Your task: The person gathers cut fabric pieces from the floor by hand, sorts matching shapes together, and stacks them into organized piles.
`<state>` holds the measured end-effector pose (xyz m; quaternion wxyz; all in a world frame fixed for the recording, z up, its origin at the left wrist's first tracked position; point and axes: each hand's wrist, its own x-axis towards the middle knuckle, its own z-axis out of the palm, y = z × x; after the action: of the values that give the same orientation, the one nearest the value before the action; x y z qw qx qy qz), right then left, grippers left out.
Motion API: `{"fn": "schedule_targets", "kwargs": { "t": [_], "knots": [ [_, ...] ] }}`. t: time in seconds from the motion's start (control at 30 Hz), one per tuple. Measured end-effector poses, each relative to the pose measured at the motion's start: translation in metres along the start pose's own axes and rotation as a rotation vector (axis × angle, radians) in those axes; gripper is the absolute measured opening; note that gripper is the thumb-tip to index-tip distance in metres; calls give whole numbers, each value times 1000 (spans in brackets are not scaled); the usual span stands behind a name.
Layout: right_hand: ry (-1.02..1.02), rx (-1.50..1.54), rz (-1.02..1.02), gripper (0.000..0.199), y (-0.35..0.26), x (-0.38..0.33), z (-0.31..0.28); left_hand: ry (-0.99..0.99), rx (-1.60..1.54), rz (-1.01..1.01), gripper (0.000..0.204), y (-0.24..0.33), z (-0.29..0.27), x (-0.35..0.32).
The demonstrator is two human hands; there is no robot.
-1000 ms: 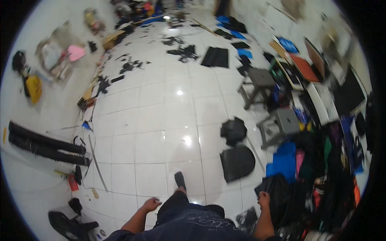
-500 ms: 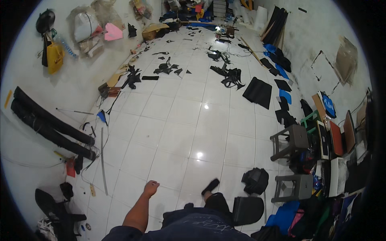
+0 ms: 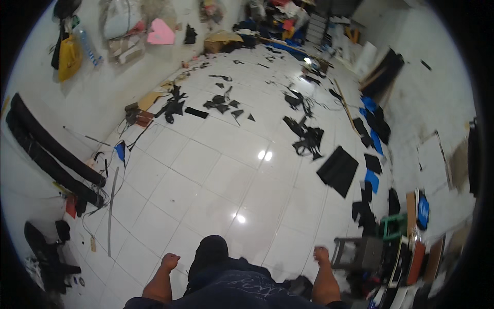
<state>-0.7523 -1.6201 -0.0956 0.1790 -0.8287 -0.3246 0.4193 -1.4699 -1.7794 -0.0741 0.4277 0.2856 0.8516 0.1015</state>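
Over the tiled floor point(image 3: 206, 193), I hold both arms out low at my sides. My left hand point(image 3: 171, 261) is curled into a loose fist, with nothing visible in it. On the other side, the fingers of my right hand point(image 3: 321, 253) are also closed, and no object shows in them. Closest to that hand stands a grey plastic stool point(image 3: 366, 252); there is a small gap between them. My bent knee point(image 3: 211, 252) in dark trousers rises between the arms.
Black fabric scraps point(image 3: 309, 141) and a large black sheet point(image 3: 337, 171) lie ahead. Long black rolls point(image 3: 51, 149) lean along the left wall, near a thin grey strip point(image 3: 112, 211). Boards point(image 3: 414, 262) and a green stool point(image 3: 393, 226) crowd the right. Cables trail over the floor farther off.
My view has turned and shifted, so the floor lines slant differently. My right hand has come into view, my left hand sits lower and farther left, and a knee now shows.
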Motion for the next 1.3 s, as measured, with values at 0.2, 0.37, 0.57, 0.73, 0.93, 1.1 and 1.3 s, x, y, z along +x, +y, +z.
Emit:
{"fn": "schedule_targets", "kwargs": {
  "t": [0.2,0.37,0.57,0.73,0.93,1.1,1.3],
  "knots": [
    [-67,155,-487,40,-362,63,85,-199,264,30,41,41,3,100],
    [-350,-218,-208,35,-357,108,160,-324,323,-107,52,194,-58,203],
    [-447,-209,320,34,-211,134,184,181,-179,126,40,406,-170,344],
    [-461,-161,439,31,-325,185,193,227,-377,72,37,504,-207,433],
    [-371,143,315,27,-506,379,193,64,-290,-105,44,549,-189,478],
    [-290,-38,-215,31,-818,496,225,21,-324,-265,44,529,-172,508],
    [-310,99,-341,32,-975,500,357,-139,-372,-643,37,590,-231,580]
  ]
}}
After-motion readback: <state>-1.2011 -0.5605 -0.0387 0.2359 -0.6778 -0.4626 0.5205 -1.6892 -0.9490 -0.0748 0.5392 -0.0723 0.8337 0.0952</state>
